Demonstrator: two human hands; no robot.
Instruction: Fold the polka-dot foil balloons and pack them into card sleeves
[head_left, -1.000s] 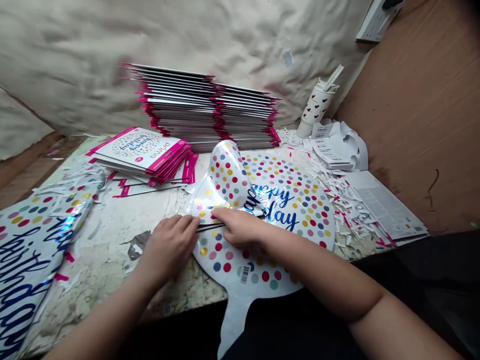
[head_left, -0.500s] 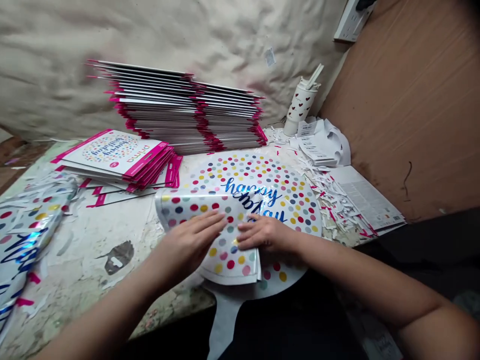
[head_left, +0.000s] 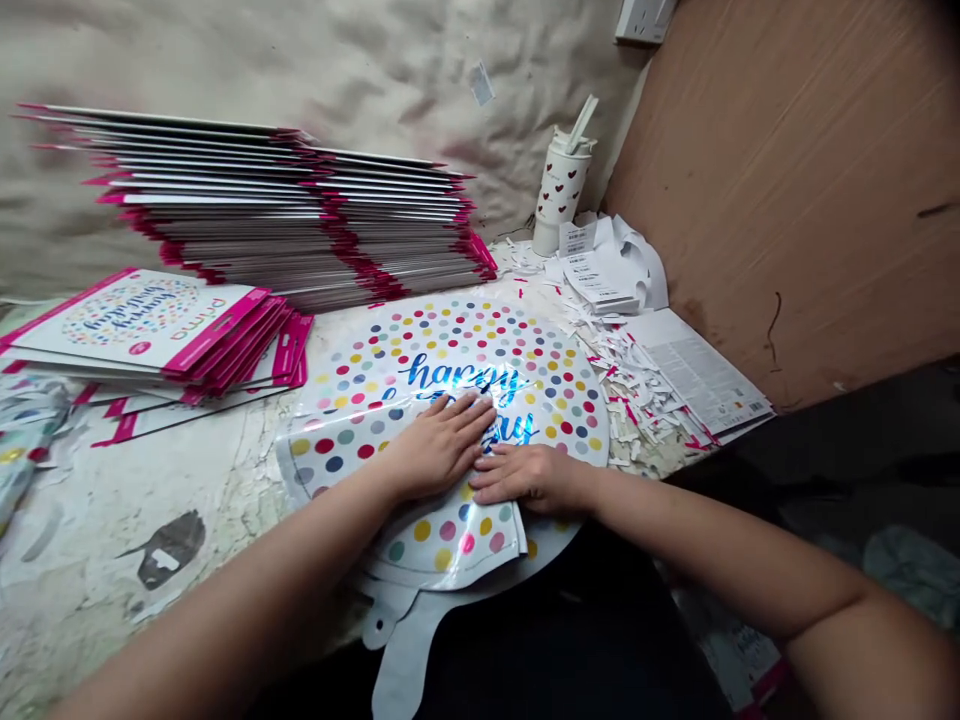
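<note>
A flat, uninflated round foil balloon [head_left: 465, 325], white with coloured dots and blue "happy" lettering, lies at the table's front edge. On its lower left rests a folded dotted foil piece [head_left: 442, 550], its creased edges meeting near the centre; whether it belongs to the same balloon I cannot tell. My left hand [head_left: 442, 445] lies flat on the fold with fingers stretched out. Close beside it, my right hand [head_left: 532, 475] presses down on the fold's right edge, fingers extended and holding nothing. A pale tail [head_left: 409, 650] hangs over the edge towards me.
Behind stands a tall stack of pink-edged packets [head_left: 300, 220]. More printed packets [head_left: 150, 325] lie at left. On the right are a heart-patterned tumbler [head_left: 560, 190], a label strip [head_left: 600, 275], paper scraps [head_left: 637, 385] and a printed card [head_left: 701, 370]. A brown board [head_left: 787, 200] borders the right side.
The view has shifted to the right. My left hand has slid inward across the folded foil and now lies flat near the lettering, next to my right hand, which stays on the fold.
</note>
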